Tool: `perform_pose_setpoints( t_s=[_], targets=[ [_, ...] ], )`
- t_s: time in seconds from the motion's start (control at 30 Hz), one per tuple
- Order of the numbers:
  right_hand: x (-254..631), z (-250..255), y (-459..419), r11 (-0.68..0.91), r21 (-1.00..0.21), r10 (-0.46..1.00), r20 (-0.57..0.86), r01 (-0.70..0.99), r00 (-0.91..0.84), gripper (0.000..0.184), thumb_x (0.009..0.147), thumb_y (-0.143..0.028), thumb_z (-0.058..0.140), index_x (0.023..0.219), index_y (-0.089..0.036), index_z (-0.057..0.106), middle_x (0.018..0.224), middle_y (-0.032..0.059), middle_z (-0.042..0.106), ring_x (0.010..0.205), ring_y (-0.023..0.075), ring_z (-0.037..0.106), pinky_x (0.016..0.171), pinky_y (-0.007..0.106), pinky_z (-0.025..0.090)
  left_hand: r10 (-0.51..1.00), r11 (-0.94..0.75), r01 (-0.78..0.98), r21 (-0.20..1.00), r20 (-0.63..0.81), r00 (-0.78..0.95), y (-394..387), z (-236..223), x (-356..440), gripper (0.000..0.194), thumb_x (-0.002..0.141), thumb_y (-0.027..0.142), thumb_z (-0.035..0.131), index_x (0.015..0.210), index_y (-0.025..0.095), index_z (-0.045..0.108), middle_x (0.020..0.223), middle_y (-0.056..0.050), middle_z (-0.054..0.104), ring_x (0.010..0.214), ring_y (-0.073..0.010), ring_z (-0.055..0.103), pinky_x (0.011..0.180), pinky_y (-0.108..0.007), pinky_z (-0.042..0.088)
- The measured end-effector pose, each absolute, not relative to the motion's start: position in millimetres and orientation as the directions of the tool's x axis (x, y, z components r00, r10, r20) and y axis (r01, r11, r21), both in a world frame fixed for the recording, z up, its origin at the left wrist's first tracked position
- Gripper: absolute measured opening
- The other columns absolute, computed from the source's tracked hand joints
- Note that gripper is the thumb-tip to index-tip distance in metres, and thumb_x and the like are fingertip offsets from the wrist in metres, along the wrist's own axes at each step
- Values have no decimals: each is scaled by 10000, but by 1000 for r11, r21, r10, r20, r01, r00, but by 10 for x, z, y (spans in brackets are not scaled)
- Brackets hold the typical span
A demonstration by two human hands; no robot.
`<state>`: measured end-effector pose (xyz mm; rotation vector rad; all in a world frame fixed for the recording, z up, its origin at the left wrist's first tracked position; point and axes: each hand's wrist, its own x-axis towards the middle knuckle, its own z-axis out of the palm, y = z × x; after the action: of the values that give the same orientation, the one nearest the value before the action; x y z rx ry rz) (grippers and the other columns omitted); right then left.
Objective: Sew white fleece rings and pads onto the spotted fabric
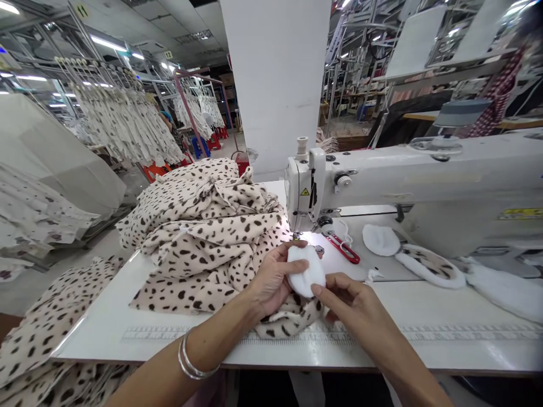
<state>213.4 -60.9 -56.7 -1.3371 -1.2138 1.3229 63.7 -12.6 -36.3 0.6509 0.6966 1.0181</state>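
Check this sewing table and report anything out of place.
Nothing stands out. The spotted fabric is heaped loosely beside the sewing machine, and the left hand and right hand hold a white oval pad over it.

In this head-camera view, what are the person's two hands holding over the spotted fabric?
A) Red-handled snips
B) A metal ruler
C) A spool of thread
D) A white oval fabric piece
D. The left hand holds the white oval fabric piece and the right hand pinches its lower edge, just above the spotted fabric.
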Motion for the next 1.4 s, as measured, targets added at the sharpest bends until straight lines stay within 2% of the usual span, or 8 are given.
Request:
perform_pose_setpoints(
  t_s=[0.1, 0.3, 0.57, 0.77, 1.0, 1.2, 1.3, 1.4],
  targets=[
    [2118, -534, -623, -152, -988, 988, -152, 17, -21, 414, 673, -579, 735, 647, -189, 597, 652, -29, 488, 611, 120, 455, 541, 234, 460, 906, 396, -530, 750, -226, 357, -123, -367, 641, 392, 649, 52, 789, 981, 139, 599, 980, -132, 719, 928, -251, 682, 829, -344, 536],
    [2116, -501, -566, -290, -944, 949, -264, -157, -171, 426, 566, -518, 836, 586, -172, 589, 647, -17, 531, 632, 121, 495, 615, 248, 491, 902, 415, -523, 744, -260, 346, -128, -330, 641, 354, 654, 31, 754, 952, 136, 594, 925, -130, 720, 935, -263, 686, 909, -380, 504],
    [2077, -489, -499, -330, -919, 940, -299, -216, -165, 448, 555, -512, 849, 565, -178, 550, 620, -13, 544, 656, 123, 517, 722, 265, 484, 894, 435, -559, 706, -268, 358, -129, -309, 643, 284, 702, -14, 666, 947, 113, 599, 883, -115, 715, 907, -251, 703, 886, -371, 530],
    [2054, -449, -501, -318, -928, 945, -294, -196, -144, 441, 533, -514, 863, 573, -171, 589, 617, -30, 528, 578, 101, 501, 595, 237, 441, 899, 434, -592, 680, -281, 336, -120, -307, 622, 302, 759, 4, 650, 1024, 120, 564, 987, -137, 705, 991, -268, 692, 905, -398, 534],
    [2002, -475, -476, -301, -933, 952, -285, -195, -109, 414, 546, -461, 866, 588, -177, 568, 594, -45, 529, 529, 99, 520, 564, 239, 399, 912, 397, -583, 709, -232, 339, -119, -290, 597, 318, 762, -13, 615, 1025, 138, 519, 934, -130, 711, 976, -270, 702, 896, -419, 543],
    [1955, -522, -477, -295, -930, 955, -279, -220, -103, 431, 587, -436, 852, 574, -185, 502, 547, -53, 506, 554, 97, 511, 576, 222, 391, 915, 392, -591, 705, -233, 329, -132, -321, 594, 412, 759, -16, 635, 1083, 173, 463, 956, -123, 712, 965, -245, 708, 808, -341, 562],
    [1938, -545, -492, -272, -930, 962, -260, -246, -79, 404, 598, -426, 847, 649, -189, 524, 598, -40, 555, 601, 112, 536, 610, 229, 425, 927, 361, -587, 725, -211, 309, -143, -315, 601, 449, 739, 0, 668, 1109, 158, 470, 1007, -137, 707, 958, -243, 702, 773, -308, 561],
    [1936, -593, -503, -236, -934, 972, -223, -269, -75, 424, 620, -437, 833, 873, -193, 596, 766, -2, 646, 675, 139, 575, 653, 260, 472, 943, 300, -568, 767, -148, 298, -170, -287, 604, 460, 723, 31, 703, 1124, 136, 504, 1095, -154, 689, 980, -241, 685, 753, -282, 555]
  ],
)
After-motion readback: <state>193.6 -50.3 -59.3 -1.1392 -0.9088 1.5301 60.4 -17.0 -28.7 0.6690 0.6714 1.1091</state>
